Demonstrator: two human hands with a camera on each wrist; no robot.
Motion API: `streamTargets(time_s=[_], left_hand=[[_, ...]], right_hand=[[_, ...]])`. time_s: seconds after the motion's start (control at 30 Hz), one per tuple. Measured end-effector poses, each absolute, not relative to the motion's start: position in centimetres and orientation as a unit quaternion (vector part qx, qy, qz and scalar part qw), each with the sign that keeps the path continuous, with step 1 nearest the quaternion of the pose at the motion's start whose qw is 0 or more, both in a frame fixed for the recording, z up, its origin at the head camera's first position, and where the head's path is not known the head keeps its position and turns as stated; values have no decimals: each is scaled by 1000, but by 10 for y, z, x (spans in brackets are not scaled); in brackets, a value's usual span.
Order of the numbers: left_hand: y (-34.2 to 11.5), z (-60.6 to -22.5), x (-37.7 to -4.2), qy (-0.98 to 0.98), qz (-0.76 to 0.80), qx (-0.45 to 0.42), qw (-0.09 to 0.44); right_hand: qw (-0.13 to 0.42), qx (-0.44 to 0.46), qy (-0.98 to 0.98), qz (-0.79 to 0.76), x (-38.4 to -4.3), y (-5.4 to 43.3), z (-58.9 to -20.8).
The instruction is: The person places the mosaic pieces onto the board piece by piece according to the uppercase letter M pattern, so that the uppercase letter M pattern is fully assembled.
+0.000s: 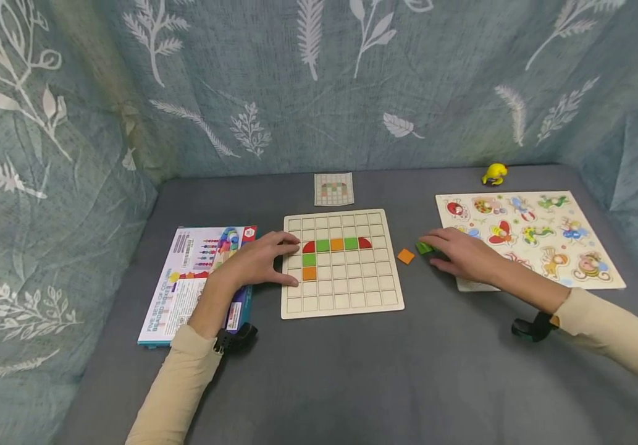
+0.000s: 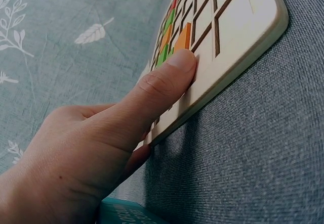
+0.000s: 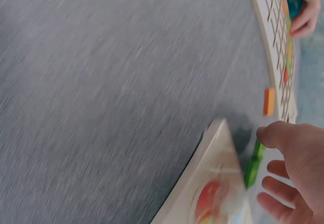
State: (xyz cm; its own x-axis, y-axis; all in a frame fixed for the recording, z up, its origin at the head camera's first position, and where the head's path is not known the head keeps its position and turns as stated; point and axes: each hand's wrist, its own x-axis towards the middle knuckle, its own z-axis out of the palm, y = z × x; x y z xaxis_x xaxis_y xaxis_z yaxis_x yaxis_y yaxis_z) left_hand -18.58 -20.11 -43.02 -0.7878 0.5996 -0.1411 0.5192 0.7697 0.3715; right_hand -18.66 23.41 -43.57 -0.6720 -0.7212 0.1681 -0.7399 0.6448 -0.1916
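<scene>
A square wooden grid board (image 1: 342, 266) lies mid-table, holding several coloured pieces: green and orange squares, plus red quarter-round pieces (image 1: 365, 243) at both ends of the upper row. My left hand (image 1: 260, 259) rests at the board's left edge, thumb and fingers spread apart; the left wrist view shows the thumb on the rim beside an orange square (image 2: 183, 37). To the right, my right hand (image 1: 463, 254) reaches over green blocks (image 3: 254, 164), its thumb and fingers apart around them. A loose orange square (image 1: 406, 256) lies between that hand and the board.
Behind the board lies a small pattern card (image 1: 333, 189). A boxed bead set (image 1: 196, 284) is at left, partly under the left forearm. On the right lies an animal puzzle board (image 1: 535, 238), partly beneath the right arm, with a yellow toy figure (image 1: 495, 173) behind it.
</scene>
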Motion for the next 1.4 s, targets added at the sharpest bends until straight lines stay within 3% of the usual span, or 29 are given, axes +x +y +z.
streamTargets(time_s=[0.23, 1.4], left_hand=[[-203, -431, -184, 932, 162, 299, 121], [-201, -430, -187, 932, 161, 300, 126]], right_hand=[[-7, 368, -922, 117, -191, 243, -435], [-44, 349, -928, 121, -205, 240, -424]])
